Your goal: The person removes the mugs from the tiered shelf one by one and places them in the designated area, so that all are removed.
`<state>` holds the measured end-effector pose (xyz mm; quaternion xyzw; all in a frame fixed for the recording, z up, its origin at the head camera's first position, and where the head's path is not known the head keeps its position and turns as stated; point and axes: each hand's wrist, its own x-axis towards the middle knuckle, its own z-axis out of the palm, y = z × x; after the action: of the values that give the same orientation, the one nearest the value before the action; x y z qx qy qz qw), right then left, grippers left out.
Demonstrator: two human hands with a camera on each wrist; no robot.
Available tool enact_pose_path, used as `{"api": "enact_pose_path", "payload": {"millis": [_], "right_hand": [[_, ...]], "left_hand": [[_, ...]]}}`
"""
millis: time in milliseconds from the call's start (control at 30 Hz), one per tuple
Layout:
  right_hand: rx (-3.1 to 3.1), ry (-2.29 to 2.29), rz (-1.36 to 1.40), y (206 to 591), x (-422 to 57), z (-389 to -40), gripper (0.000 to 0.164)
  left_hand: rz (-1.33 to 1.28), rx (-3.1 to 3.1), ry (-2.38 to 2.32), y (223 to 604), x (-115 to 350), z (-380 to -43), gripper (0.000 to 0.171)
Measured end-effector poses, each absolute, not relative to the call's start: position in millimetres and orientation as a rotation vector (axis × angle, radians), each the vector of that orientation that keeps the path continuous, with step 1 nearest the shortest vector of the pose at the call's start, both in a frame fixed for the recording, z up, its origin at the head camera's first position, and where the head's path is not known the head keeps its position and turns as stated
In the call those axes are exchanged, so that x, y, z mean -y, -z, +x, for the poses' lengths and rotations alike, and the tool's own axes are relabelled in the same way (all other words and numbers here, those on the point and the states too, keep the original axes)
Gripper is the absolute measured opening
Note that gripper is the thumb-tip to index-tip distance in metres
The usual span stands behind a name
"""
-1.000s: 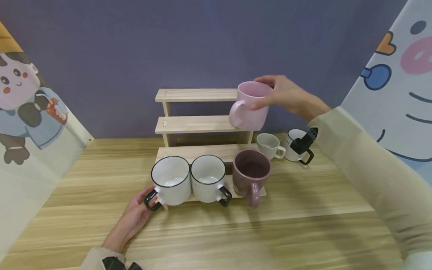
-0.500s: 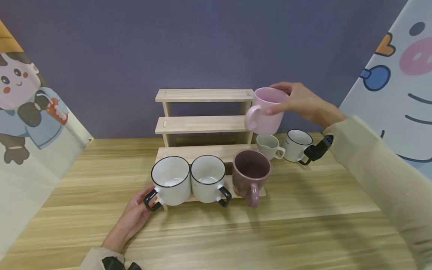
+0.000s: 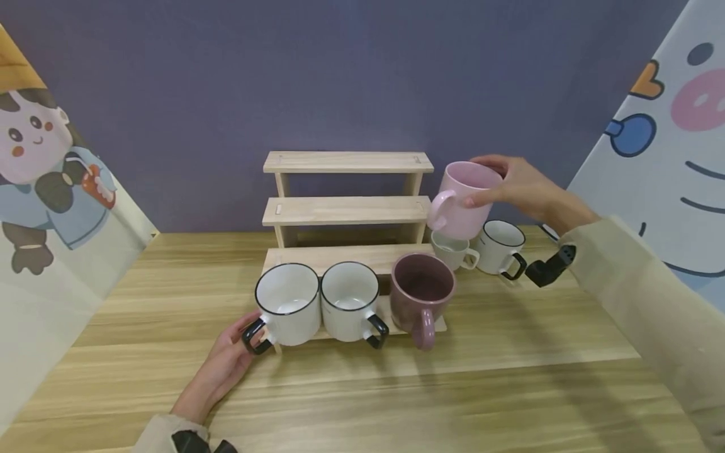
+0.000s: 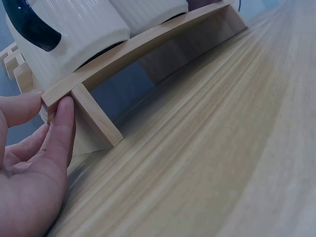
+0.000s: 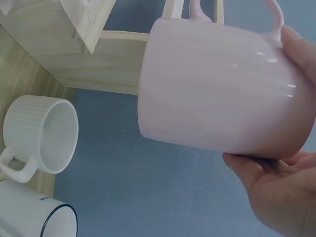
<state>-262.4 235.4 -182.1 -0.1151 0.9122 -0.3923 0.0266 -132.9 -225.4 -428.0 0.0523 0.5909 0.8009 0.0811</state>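
High at the right end of the stepped wooden rack (image 3: pixel 345 209), my right hand (image 3: pixel 523 189) grips a pink mug (image 3: pixel 466 204) near its rim, clear of the shelves. The right wrist view shows thumb and fingers on opposite sides of the pink mug (image 5: pixel 212 89). Down at the left, my left hand (image 3: pixel 226 358) pinches the lowest shelf's end (image 4: pixel 57 94) between thumb and finger. That shelf carries two white mugs with black rims and handles, the left one (image 3: pixel 287 314) and the middle one (image 3: pixel 347 308), plus a mauve mug (image 3: pixel 421 296).
Right of the rack, a small white cup (image 3: pixel 452 253) stands on the wooden table (image 3: pixel 510 390), partly below the pink mug. Beside it is another black-rimmed white mug (image 3: pixel 498 248). A dark blue wall (image 3: pixel 340 75) rises behind, with cartoon-printed panels on both sides.
My right hand has carried the pink mug rightward and slightly down, from in front of the upper shelves to beyond their right end. The left hand stays on the rack.
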Motion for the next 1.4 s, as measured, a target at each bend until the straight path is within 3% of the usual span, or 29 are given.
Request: {"api": "enact_pose_path", "payload": {"millis": [467, 1400], "right_hand": [[-2.827, 1.117, -0.268, 189, -251, -253, 0.08], [-2.76, 1.239, -0.287, 260, -266, -247, 0.086]], "left_hand": [[0.175, -1.755, -2.401, 425, 225, -133, 0.031], [0.152, -1.737, -2.42, 427, 224, -132, 0.031]]}}
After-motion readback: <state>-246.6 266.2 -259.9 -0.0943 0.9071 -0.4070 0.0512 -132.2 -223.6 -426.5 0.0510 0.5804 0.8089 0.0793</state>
